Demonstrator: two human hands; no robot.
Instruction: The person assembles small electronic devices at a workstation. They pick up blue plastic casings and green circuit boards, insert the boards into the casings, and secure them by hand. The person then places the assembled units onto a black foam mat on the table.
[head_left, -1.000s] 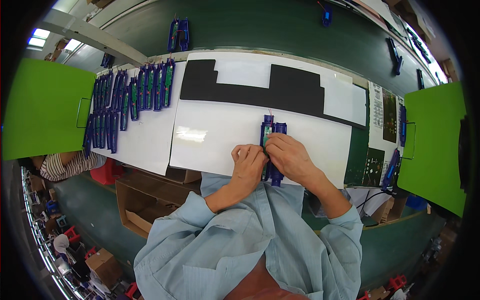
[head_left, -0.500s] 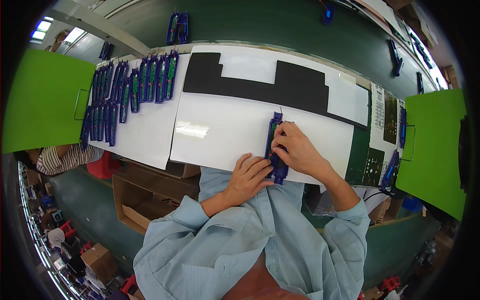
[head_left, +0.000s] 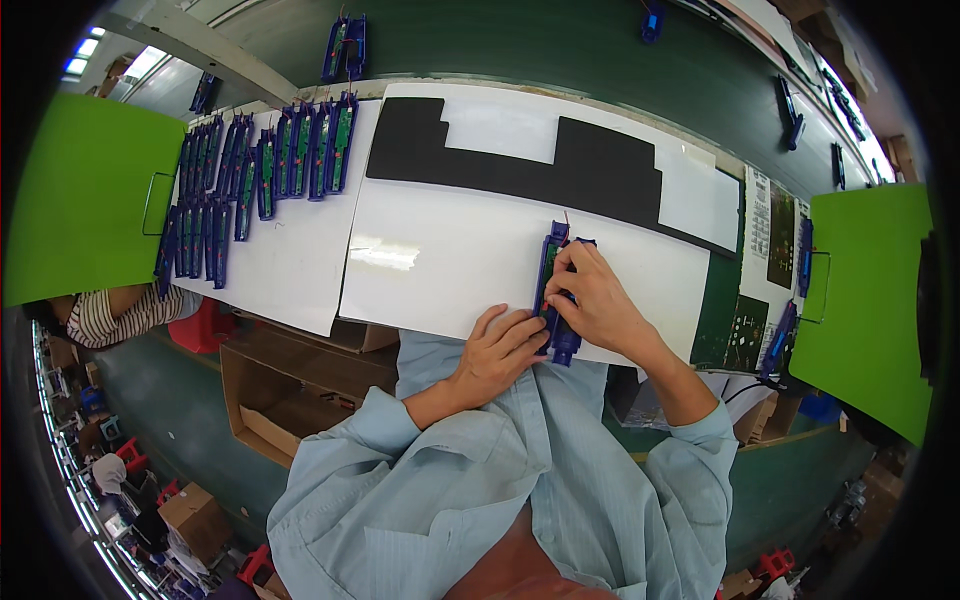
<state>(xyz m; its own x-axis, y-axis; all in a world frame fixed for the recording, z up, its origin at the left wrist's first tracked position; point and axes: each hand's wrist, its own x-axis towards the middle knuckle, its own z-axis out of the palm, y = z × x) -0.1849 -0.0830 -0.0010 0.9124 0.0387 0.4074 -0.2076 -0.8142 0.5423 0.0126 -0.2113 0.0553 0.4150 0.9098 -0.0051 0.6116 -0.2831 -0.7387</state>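
Note:
A blue plastic casing (head_left: pixel 549 245) with a green circuit board inside lies lengthwise on the white work surface in front of me. A thin wire sticks up from its far end. Beside it on the right is a second blue casing piece (head_left: pixel 563 350), partly under my right hand. My left hand (head_left: pixel 492 355) steadies the near left side of the casing, its fingertips on the edge. Over the middle of the board, my right hand (head_left: pixel 597 305) is closed in a pinch. What its fingertips hold, if anything, is too small and covered to make out.
Several blue casings with green boards (head_left: pixel 300 150) stand in rows on the left white sheet. A black foam-like sheet (head_left: pixel 510 170) lies beyond my hands. Green panels (head_left: pixel 90 200) flank both sides. A cardboard box (head_left: pixel 290 385) sits below the table edge; a person's striped sleeve (head_left: pixel 130 315) shows left.
My right hand shifts very slightly over the board, and more of the second casing piece's far end shows beside it. My left hand stays nearly in place. The whole view has moved a little.

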